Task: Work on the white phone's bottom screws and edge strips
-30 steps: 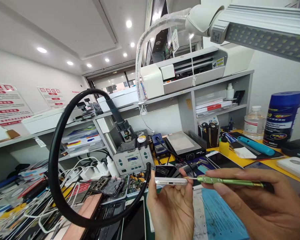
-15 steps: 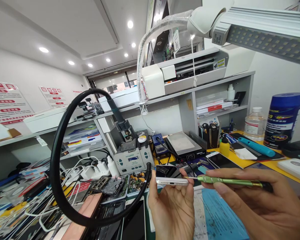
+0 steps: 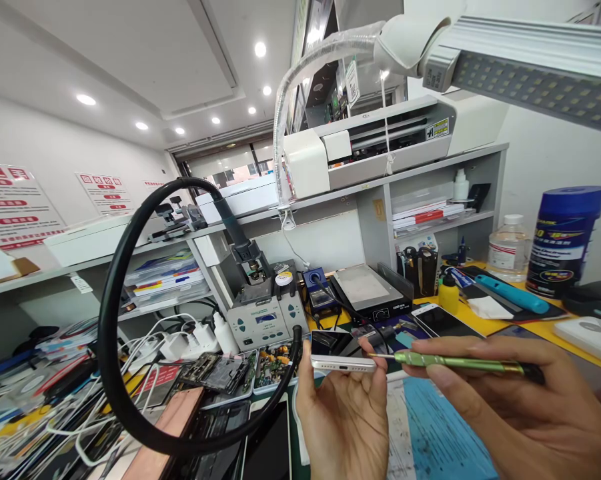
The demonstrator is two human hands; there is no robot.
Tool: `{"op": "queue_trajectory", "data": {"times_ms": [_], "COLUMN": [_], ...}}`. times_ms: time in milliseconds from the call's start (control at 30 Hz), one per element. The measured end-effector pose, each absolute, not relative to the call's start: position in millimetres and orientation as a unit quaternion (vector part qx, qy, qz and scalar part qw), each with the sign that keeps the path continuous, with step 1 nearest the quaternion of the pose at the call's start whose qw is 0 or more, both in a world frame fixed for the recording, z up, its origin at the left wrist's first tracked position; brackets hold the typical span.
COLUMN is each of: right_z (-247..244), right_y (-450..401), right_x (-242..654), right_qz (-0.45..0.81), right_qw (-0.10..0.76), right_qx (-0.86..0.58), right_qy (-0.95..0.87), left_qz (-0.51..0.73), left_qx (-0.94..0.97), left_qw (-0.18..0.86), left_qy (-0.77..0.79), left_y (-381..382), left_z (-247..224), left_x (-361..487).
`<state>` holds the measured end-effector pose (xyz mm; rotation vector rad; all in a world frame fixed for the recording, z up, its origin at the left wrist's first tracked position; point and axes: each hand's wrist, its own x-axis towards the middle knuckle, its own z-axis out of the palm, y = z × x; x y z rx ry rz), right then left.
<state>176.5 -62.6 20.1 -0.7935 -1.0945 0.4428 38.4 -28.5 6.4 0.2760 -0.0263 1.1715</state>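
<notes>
A smartphone (image 3: pixel 341 361) with a dark screen and a silver edge rests in my left hand (image 3: pixel 349 420), gripped between thumb and fingers. Its bottom edge, with a charging port and speaker holes, faces me. In my right hand (image 3: pixel 525 400) is a green screwdriver (image 3: pixel 455 362) with a dark end, held level between thumb and fingers. The screwdriver's thin tip points left and reaches the right side of the phone, by my left fingertips. Whether the tip touches a screw cannot be made out.
A black hose (image 3: pixel 109 320) loops from the hot-air station (image 3: pixel 266 319) at left. Beneath my hands lies a blue sheet (image 3: pixel 445 433). Behind stand a hot plate (image 3: pixel 370 293), a white phone (image 3: pixel 445 322) and a yellow bottle (image 3: pixel 449 295). Cables and phone parts (image 3: pixel 220 370) crowd the left; a dark-blue can (image 3: pixel 563 240) stands right.
Almost nothing differs. The whole view has shifted by a few pixels, and both hands keep the same hold on the phone and screwdriver.
</notes>
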Motion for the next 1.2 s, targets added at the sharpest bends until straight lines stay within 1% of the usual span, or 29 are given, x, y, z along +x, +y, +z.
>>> {"op": "queue_trajectory", "data": {"times_ms": [233, 467, 567, 633, 733, 800, 933, 1033, 1100, 1200], "right_z": [21.6, 18.3, 18.8, 20.6, 23.4, 25.4, 35.8, 52.3, 66.6, 87.9], "right_y": [-63.7, -57.9, -50.6, -44.9, -34.8, -25.6, 6.9, 43.2, 68.6, 103.6], "right_x": [175.4, 179.7, 182.6, 186.3, 201.3, 220.4, 276.3, 317.5, 336.9, 350.6], "right_qz": [0.205, 0.204, 0.227, 0.264, 0.315, 0.316, 0.269, 0.216, 0.192, 0.168], "right_qw": [0.758, 0.754, 0.748, 0.741, 0.714, 0.706, 0.702, 0.698, 0.674, 0.610], "right_qx": [-0.362, -0.338, -0.320, -0.316, -0.346, -0.376, -0.441, -0.494, -0.532, -0.583], "right_qy": [-0.502, -0.526, -0.536, -0.531, -0.520, -0.510, -0.490, -0.472, -0.475, -0.509], "left_qz": [0.556, 0.555, 0.576, 0.593, 0.586, 0.580, 0.590, 0.600, 0.598, 0.589], "left_qx": [0.119, 0.154, 0.158, 0.148, 0.121, 0.093, 0.036, 0.019, 0.018, 0.026], "left_qw": [0.822, 0.817, 0.802, 0.791, 0.798, 0.804, 0.797, 0.789, 0.789, 0.795], "left_qy": [0.011, -0.003, 0.014, 0.033, 0.067, 0.087, 0.122, 0.134, 0.138, 0.144], "left_y": [-28.7, -25.5, -22.7, -20.7, -18.9, -19.2, -22.7, -25.2, -25.8, -25.7], "left_z": [7.2, 0.5, -6.4, -9.7, -9.6, -6.3, 2.7, 8.1, 10.3, 11.6], "left_x": [38.7, 35.4, 31.6, 30.0, 29.6, 30.2, 32.5, 34.7, 36.0, 36.8]}}
